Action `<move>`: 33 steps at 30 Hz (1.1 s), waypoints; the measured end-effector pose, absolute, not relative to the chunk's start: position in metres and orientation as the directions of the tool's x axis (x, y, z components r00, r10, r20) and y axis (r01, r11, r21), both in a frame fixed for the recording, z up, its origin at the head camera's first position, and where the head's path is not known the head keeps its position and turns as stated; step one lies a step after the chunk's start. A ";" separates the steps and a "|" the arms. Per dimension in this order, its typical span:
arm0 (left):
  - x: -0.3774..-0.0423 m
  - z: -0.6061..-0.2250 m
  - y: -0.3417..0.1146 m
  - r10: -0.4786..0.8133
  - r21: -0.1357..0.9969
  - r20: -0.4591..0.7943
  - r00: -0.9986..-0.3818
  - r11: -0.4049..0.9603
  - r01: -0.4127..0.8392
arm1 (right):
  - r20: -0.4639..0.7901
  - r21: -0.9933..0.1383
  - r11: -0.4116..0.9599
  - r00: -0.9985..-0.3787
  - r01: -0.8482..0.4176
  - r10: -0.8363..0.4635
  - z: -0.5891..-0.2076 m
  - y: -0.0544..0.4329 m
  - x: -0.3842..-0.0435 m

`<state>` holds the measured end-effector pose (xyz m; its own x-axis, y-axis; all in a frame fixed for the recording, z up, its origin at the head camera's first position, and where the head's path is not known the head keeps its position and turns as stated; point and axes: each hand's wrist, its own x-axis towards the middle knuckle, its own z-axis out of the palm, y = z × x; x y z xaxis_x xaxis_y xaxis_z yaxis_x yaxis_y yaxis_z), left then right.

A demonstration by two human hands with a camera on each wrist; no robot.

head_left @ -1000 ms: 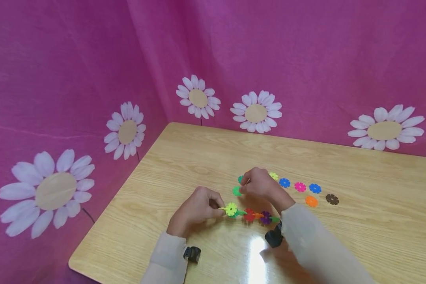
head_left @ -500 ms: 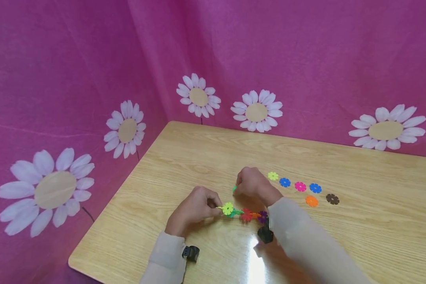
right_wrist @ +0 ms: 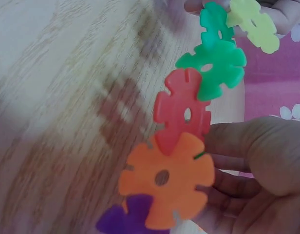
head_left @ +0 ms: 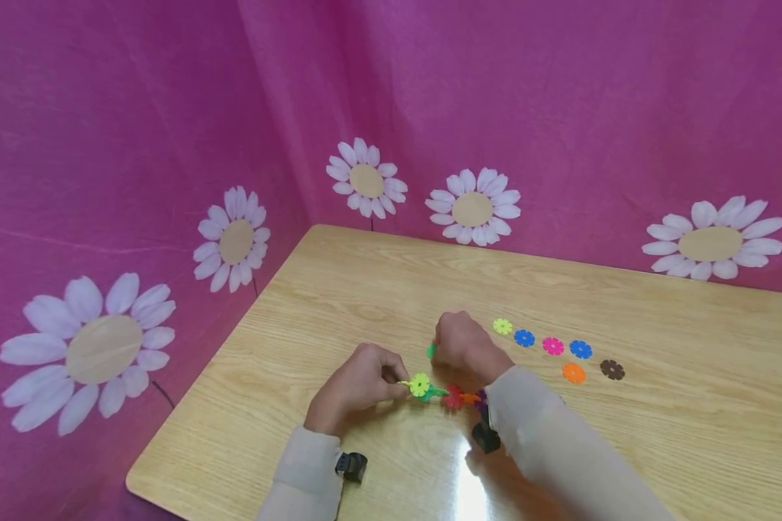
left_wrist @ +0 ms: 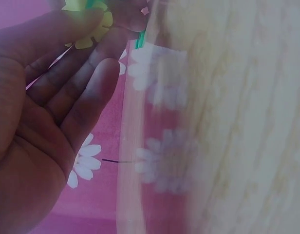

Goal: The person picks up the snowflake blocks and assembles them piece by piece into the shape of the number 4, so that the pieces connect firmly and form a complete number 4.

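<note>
My left hand (head_left: pixel 358 383) pinches a yellow flower-shaped disc (left_wrist: pixel 103 22) at the left end of a chain of slotted plastic discs. Along the chain come another yellow disc (head_left: pixel 420 385), green discs (right_wrist: pixel 211 68), a red disc (right_wrist: pixel 181 109), an orange disc (right_wrist: pixel 162 178) and a purple disc (right_wrist: pixel 128 214). My right wrist hides the chain's far end in the head view. Beyond the chain, my right hand (head_left: pixel 465 347) reaches down to the table with bent fingers. A green disc (head_left: pixel 432 351) peeks out beside its fingertips, which are hidden, so whether they grip it is unclear.
Loose discs lie flat on the wooden table (head_left: pixel 365 289), right of my right hand: yellow (head_left: pixel 502 326), blue (head_left: pixel 524 338), pink (head_left: pixel 553 346), another blue (head_left: pixel 581 349), orange (head_left: pixel 574 373) and brown (head_left: pixel 612 370). A pink flowered curtain (head_left: pixel 560 108) borders the table's back and left.
My right hand has shifted left and covers a teal disc that showed a second ago. More of the chain's right end is hidden by the right wrist. The left hand keeps its pinch, nearly still.
</note>
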<state>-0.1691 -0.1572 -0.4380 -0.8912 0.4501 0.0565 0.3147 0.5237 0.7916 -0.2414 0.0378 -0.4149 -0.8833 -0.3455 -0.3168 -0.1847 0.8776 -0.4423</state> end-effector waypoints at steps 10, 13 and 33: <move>-0.168 -0.438 -0.158 0.447 0.786 0.058 -0.893 0.531 0.317 | -0.388 -0.432 0.892 -0.866 -0.132 -0.315 -0.418 0.038 -0.243; -0.167 -0.437 -0.158 0.441 0.782 0.056 -0.896 0.539 0.314 | -0.367 -0.444 0.884 -0.869 -0.149 -0.331 -0.418 0.039 -0.243; -0.166 -0.435 -0.156 0.444 0.771 0.055 -0.894 0.550 0.321 | -0.242 -0.581 0.783 -0.872 -0.220 -0.425 -0.420 0.063 -0.238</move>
